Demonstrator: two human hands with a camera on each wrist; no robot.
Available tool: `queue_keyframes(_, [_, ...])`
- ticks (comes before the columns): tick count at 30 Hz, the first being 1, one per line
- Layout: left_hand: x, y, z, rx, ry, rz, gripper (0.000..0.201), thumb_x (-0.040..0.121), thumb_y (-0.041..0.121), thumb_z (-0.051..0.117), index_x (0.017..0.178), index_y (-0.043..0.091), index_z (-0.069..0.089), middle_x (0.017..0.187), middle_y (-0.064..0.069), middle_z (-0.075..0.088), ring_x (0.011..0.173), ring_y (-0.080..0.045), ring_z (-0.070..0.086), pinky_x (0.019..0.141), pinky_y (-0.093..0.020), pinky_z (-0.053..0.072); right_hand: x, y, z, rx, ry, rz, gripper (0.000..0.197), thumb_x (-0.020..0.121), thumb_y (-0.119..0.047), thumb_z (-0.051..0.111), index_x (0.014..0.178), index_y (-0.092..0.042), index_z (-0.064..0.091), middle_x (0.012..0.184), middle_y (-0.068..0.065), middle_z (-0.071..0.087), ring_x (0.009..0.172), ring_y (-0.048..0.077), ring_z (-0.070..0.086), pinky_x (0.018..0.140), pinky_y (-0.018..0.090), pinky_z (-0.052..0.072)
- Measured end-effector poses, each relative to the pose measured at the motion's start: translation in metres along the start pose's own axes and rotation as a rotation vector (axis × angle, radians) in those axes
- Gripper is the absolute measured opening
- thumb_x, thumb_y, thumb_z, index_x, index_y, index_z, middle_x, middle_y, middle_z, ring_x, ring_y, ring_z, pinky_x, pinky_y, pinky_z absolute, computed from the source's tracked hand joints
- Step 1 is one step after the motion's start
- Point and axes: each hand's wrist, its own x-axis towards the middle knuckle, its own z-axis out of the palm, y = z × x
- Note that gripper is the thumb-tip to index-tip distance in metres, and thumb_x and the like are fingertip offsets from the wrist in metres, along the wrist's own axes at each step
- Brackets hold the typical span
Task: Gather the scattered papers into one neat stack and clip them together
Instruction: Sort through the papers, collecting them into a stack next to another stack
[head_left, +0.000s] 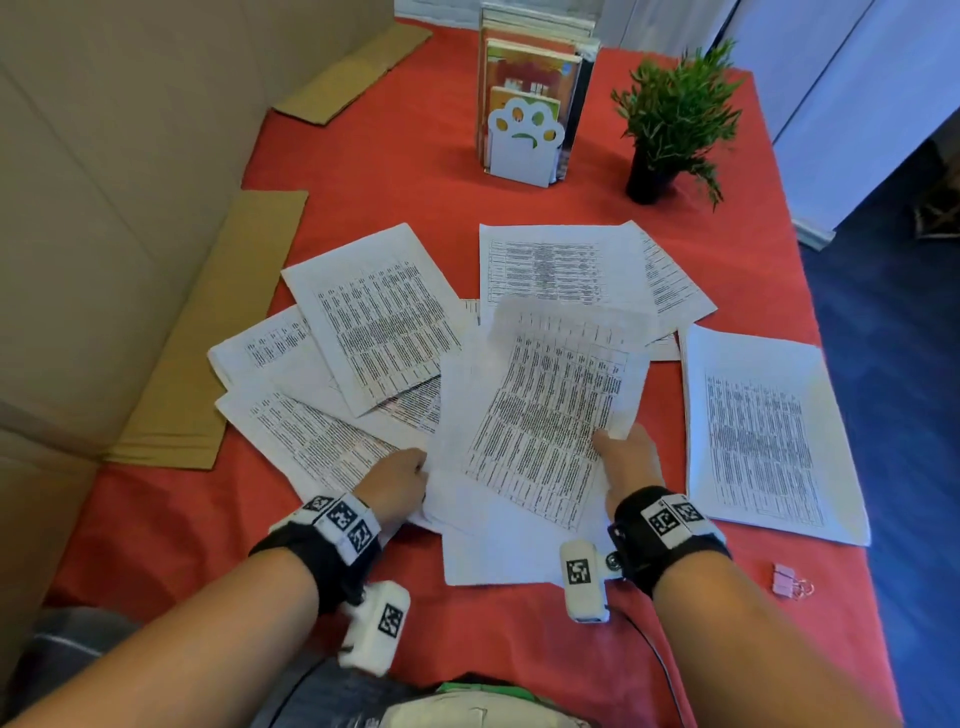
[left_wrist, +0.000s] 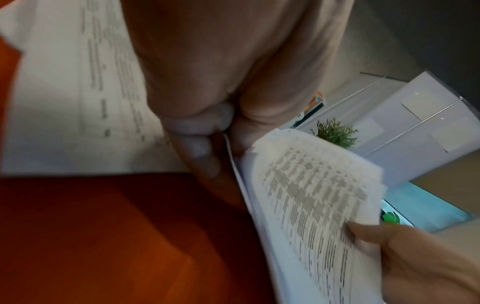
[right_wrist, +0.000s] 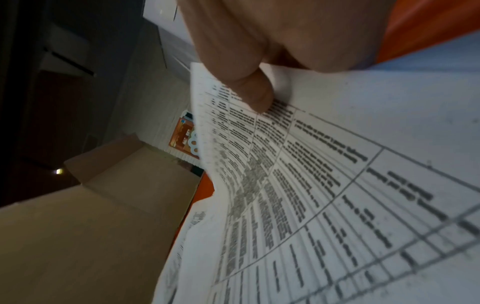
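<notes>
Sheets (head_left: 545, 415) pinched by both hands, left hand (head_left: 397, 480) and right hand (head_left: 631, 457); next loose page (head_left: 763, 441) lies at 3 o'clock, nearer the right hand.

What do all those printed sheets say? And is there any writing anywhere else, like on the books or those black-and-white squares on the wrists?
Nothing here can be read.
Held sheets: printed tables, text too blurred even in the right wrist view.
Sheets on the tablecloth: same tables, too small.
Books: colourful covers, lettering illegible.
Wrist tags: black-and-white code patterns, no words.
Paw-shaped bookend: cut-outs only, no text.
</notes>
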Motion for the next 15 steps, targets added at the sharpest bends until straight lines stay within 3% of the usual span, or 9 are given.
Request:
queue_keyframes(2, [-0.002, -0.003, 0.005, -0.033, -0.008, -0.003, 0.015, 0.092, 0.010, 0.041, 0.084, 0.010, 0.053, 0.090, -0.004, 0.055, 0.089, -0.021, 0.050, 0.067, -0.026, 0.035, 0.000, -0.001, -0.001, -0.073, -0.016, -0.044, 0.025, 0.086, -0.005, 0.057, 0.105, -0.021, 0.054, 0.104, 0.009, 0.065, 0.096, 0.029, 0.063, 0.092, 0.050, 0.051])
queue_keyframes(3, [-0.004, -0.003, 0.003, -0.080, 0.053, -0.017, 0.017, 0.092, 0.011, 0.041, 0.083, 0.010, 0.056, 0.089, -0.001, 0.056, 0.088, -0.020, 0.051, 0.067, -0.025, 0.036, -0.002, -0.003, -0.004, -0.102, -0.005, -0.065, 0.028, 0.085, -0.003, 0.057, 0.105, -0.022, 0.052, 0.101, 0.007, 0.064, 0.094, 0.029, 0.063, 0.090, 0.049, 0.052])
queue_keyframes(6, [-0.005, -0.009, -0.019, -0.280, 0.465, -0.121, 0.016, 0.091, 0.019, 0.047, 0.086, 0.012, 0.061, 0.090, -0.003, 0.062, 0.071, -0.015, 0.055, 0.071, -0.028, 0.044, -0.004, -0.004, -0.012, -0.124, 0.036, -0.107, 0.039, 0.083, 0.004, 0.050, 0.112, -0.022, 0.047, 0.094, 0.000, 0.060, 0.088, 0.024, 0.062, 0.083, 0.043, 0.054])
queue_keyframes(8, [0.001, -0.012, -0.040, -0.442, 0.653, -0.252, 0.021, 0.089, 0.022, 0.052, 0.099, 0.007, 0.062, 0.104, -0.014, 0.064, 0.079, -0.024, 0.062, 0.078, -0.034, 0.051, -0.003, -0.002, -0.017, -0.135, 0.043, -0.121, 0.042, 0.082, 0.008, 0.048, 0.114, -0.019, 0.050, 0.093, -0.001, 0.061, 0.086, 0.022, 0.062, 0.078, 0.037, 0.054])
queue_keyframes(10, [0.013, -0.018, -0.056, -0.583, 0.649, -0.412, 0.044, 0.086, 0.028, 0.055, 0.124, 0.007, 0.053, 0.129, -0.020, 0.054, 0.104, -0.037, 0.060, 0.090, -0.038, 0.049, -0.002, -0.001, -0.020, -0.149, 0.008, -0.113, 0.036, 0.083, 0.011, 0.049, 0.101, -0.019, 0.056, 0.091, 0.001, 0.064, 0.081, 0.018, 0.062, 0.069, 0.029, 0.051])
queue_keyframes(11, [0.019, -0.019, -0.062, -0.642, 0.615, -0.464, 0.052, 0.083, 0.032, 0.056, 0.130, 0.011, 0.047, 0.132, -0.019, 0.053, 0.107, -0.038, 0.059, 0.095, -0.039, 0.048, -0.002, 0.000, -0.022, -0.154, -0.012, -0.108, 0.036, 0.083, 0.012, 0.050, 0.094, -0.022, 0.057, 0.087, 0.000, 0.064, 0.079, 0.015, 0.061, 0.064, 0.024, 0.048])
queue_keyframes(13, [0.034, -0.026, -0.068, -0.689, 0.545, -0.489, 0.061, 0.071, 0.041, 0.058, 0.127, 0.023, 0.046, 0.126, -0.015, 0.058, 0.099, -0.038, 0.063, 0.093, -0.045, 0.051, 0.000, 0.004, -0.022, -0.160, -0.032, -0.104, 0.034, 0.083, 0.012, 0.050, 0.089, -0.020, 0.058, 0.082, 0.000, 0.063, 0.077, 0.017, 0.060, 0.060, 0.021, 0.044])
queue_keyframes(15, [0.044, -0.026, -0.069, -0.633, 0.474, -0.466, 0.053, 0.067, 0.045, 0.056, 0.117, 0.026, 0.057, 0.123, -0.012, 0.061, 0.096, -0.036, 0.063, 0.092, -0.044, 0.052, 0.000, 0.005, -0.022, -0.164, -0.052, -0.099, 0.030, 0.083, 0.011, 0.049, 0.086, -0.017, 0.060, 0.081, 0.004, 0.062, 0.078, 0.021, 0.058, 0.061, 0.023, 0.045])
